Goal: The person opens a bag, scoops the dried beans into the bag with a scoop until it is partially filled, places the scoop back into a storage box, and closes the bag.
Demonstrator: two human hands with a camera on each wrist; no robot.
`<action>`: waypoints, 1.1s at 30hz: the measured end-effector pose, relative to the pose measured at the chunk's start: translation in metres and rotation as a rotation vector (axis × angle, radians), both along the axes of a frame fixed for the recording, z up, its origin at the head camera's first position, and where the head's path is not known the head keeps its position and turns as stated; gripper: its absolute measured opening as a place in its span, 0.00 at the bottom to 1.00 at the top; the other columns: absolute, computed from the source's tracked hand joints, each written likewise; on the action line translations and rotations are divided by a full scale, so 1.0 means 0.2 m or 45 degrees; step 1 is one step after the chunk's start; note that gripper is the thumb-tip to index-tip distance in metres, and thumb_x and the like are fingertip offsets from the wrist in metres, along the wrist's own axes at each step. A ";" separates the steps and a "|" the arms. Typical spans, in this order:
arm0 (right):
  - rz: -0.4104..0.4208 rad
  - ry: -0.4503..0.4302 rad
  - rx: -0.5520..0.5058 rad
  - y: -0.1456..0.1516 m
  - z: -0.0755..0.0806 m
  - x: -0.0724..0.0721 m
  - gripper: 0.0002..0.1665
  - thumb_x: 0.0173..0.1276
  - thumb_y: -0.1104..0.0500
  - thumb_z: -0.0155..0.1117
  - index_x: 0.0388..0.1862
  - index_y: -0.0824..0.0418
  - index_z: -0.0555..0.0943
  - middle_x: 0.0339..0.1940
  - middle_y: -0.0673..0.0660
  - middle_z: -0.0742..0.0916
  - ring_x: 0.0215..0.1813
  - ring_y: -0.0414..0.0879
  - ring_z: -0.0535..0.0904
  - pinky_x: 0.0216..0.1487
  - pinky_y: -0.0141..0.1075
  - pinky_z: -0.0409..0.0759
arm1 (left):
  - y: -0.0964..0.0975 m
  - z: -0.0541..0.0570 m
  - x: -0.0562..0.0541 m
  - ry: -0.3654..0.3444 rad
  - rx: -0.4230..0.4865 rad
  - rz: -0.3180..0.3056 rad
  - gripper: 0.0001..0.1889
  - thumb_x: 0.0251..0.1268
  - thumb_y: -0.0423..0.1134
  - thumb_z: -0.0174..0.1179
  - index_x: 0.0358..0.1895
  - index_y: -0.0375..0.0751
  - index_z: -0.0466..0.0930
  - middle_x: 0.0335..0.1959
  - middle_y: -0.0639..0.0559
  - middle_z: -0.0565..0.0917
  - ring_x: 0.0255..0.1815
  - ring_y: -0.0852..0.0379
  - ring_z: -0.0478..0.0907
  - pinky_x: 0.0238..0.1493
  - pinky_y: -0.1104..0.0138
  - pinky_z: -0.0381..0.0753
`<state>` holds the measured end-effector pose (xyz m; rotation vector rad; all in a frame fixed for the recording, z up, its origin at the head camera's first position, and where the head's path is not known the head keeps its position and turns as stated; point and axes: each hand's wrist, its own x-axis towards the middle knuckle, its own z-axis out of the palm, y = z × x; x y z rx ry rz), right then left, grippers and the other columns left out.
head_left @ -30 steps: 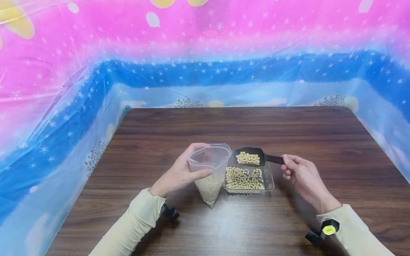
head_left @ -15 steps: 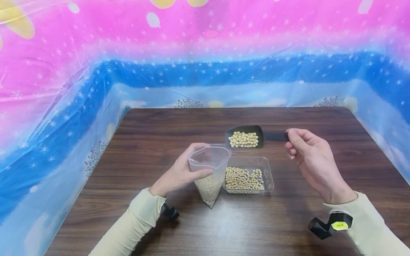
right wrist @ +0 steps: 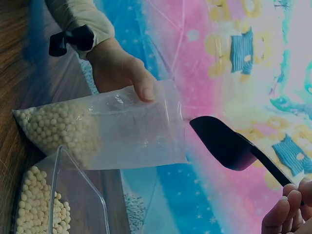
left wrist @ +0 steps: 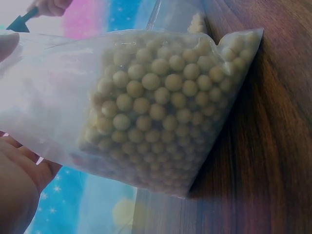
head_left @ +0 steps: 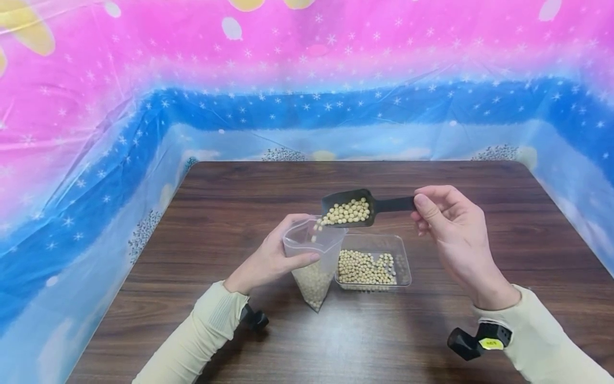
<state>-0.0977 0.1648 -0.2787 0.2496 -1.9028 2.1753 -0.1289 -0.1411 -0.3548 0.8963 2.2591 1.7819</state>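
My left hand (head_left: 271, 256) grips a clear zip bag (head_left: 314, 272) near its mouth, thumb in front and fingers behind, holding it open. Round pale-yellow beans fill the bag's lower part, whose bottom corner meets the table, as the left wrist view shows. With my right hand (head_left: 453, 234) I pinch the end of a black scoop's handle. The scoop (head_left: 371, 210) is tilted left over the bag's mouth, and beans (head_left: 347, 212) slide off its lip into the bag. Right of the bag stands a clear plastic tray (head_left: 405, 266) with more beans (head_left: 366, 268) in it.
The dark wood-grain table (head_left: 249, 192) stretches behind and in front of the bag and tray. A pink and blue patterned cloth (head_left: 307, 106) hangs along its far and side edges. Black cameras are strapped to both wrists.
My right hand has lifted the loaded scoop out of the tray, then moved it left over the bag and tipped it, so beans now fall. The left hand and bag have stayed in place.
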 end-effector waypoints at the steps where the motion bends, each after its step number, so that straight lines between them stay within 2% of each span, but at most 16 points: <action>1: -0.005 0.009 0.009 0.00 0.00 0.00 0.06 0.69 0.64 0.63 0.43 0.64 0.79 0.26 0.54 0.84 0.26 0.40 0.77 0.27 0.28 0.79 | 0.00 0.00 0.00 -0.003 0.000 0.001 0.32 0.60 0.34 0.68 0.66 0.52 0.65 0.61 0.53 0.74 0.56 0.54 0.77 0.55 0.57 0.78; 10: -0.111 0.113 0.207 -0.01 0.04 0.01 0.08 0.68 0.65 0.64 0.44 0.68 0.79 0.25 0.57 0.84 0.25 0.43 0.78 0.25 0.30 0.79 | 0.00 -0.01 -0.01 0.016 -0.008 0.008 0.33 0.59 0.36 0.69 0.66 0.52 0.65 0.62 0.54 0.72 0.54 0.53 0.77 0.53 0.57 0.79; 15: -0.173 0.228 0.338 -0.02 0.05 0.03 0.09 0.67 0.67 0.64 0.44 0.70 0.79 0.23 0.59 0.83 0.22 0.44 0.76 0.25 0.29 0.77 | 0.00 -0.01 -0.01 0.014 0.009 -0.004 0.32 0.59 0.35 0.69 0.65 0.52 0.65 0.63 0.54 0.72 0.54 0.53 0.77 0.53 0.57 0.80; 18: -0.200 0.309 0.425 -0.03 0.05 0.04 0.09 0.66 0.70 0.64 0.44 0.71 0.79 0.22 0.56 0.83 0.23 0.43 0.75 0.26 0.28 0.76 | 0.00 -0.01 -0.01 0.019 0.016 -0.009 0.33 0.58 0.34 0.69 0.65 0.51 0.65 0.62 0.54 0.73 0.54 0.53 0.77 0.53 0.57 0.80; 24: -0.266 0.572 0.541 -0.07 0.09 0.10 0.10 0.61 0.77 0.63 0.42 0.74 0.79 0.23 0.53 0.81 0.25 0.40 0.74 0.27 0.27 0.73 | -0.01 -0.02 0.00 0.003 0.000 0.006 0.32 0.58 0.36 0.70 0.65 0.51 0.65 0.63 0.55 0.72 0.56 0.53 0.76 0.54 0.58 0.79; 28: -0.363 0.749 0.601 -0.07 0.11 0.14 0.09 0.60 0.76 0.65 0.40 0.76 0.80 0.25 0.53 0.81 0.26 0.36 0.70 0.25 0.25 0.66 | -0.01 -0.02 0.00 0.002 -0.031 0.037 0.32 0.58 0.39 0.71 0.65 0.53 0.66 0.64 0.55 0.71 0.57 0.55 0.75 0.55 0.57 0.78; 30: -0.410 0.781 0.690 -0.04 0.09 0.14 0.08 0.61 0.74 0.66 0.40 0.74 0.80 0.25 0.53 0.80 0.25 0.34 0.68 0.24 0.24 0.63 | -0.01 -0.01 0.00 0.020 -0.049 0.048 0.32 0.58 0.40 0.71 0.65 0.53 0.66 0.64 0.56 0.71 0.57 0.54 0.75 0.55 0.57 0.78; 33: -0.441 0.753 0.892 0.02 0.04 0.12 0.09 0.58 0.73 0.68 0.39 0.70 0.82 0.22 0.50 0.79 0.23 0.33 0.66 0.22 0.23 0.60 | -0.01 -0.01 0.00 0.024 -0.039 0.035 0.32 0.58 0.39 0.71 0.65 0.53 0.66 0.64 0.54 0.71 0.56 0.53 0.75 0.54 0.56 0.79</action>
